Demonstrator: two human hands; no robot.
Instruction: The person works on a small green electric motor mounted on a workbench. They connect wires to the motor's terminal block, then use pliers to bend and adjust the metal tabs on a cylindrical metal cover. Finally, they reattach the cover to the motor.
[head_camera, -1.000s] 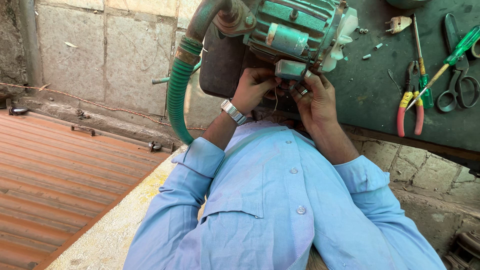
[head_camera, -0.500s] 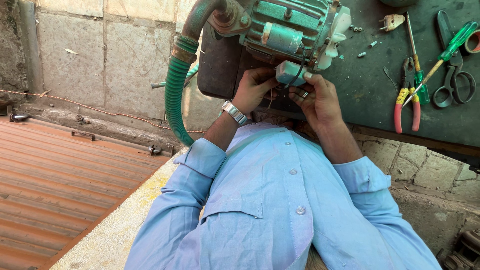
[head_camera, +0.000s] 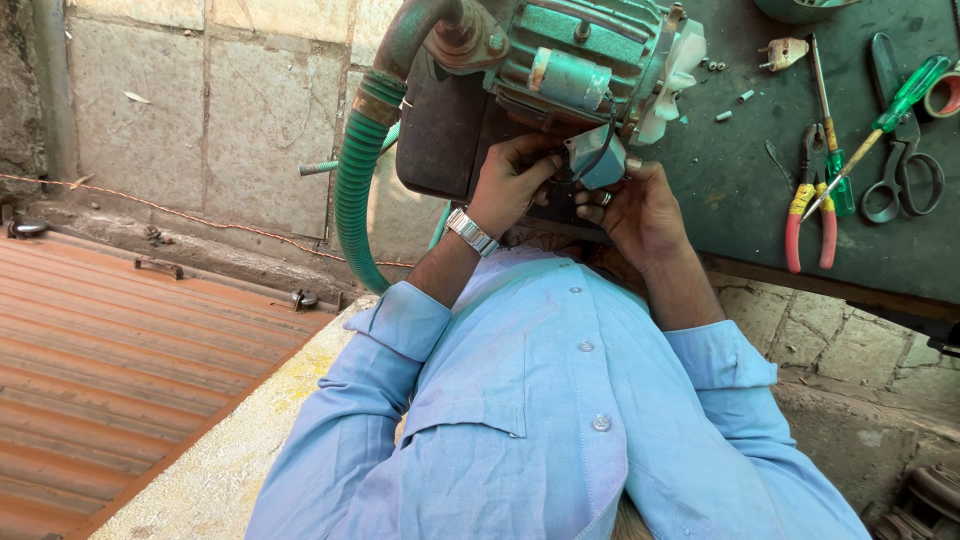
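1. Head view: dark green bench along the top right, carrying a green pump motor at its near edge.
2. Right of the motor: red-handled pliers, green screwdriver, scissors.
3. Left of the motor: green ribbed hose hanging down before a stone wall; rusty corrugated sheet below.
4. Just under the motor: left hand and right hand both clasped on a small grey box.
5. Fingertips behind the box hidden; motor top cut off by the frame.
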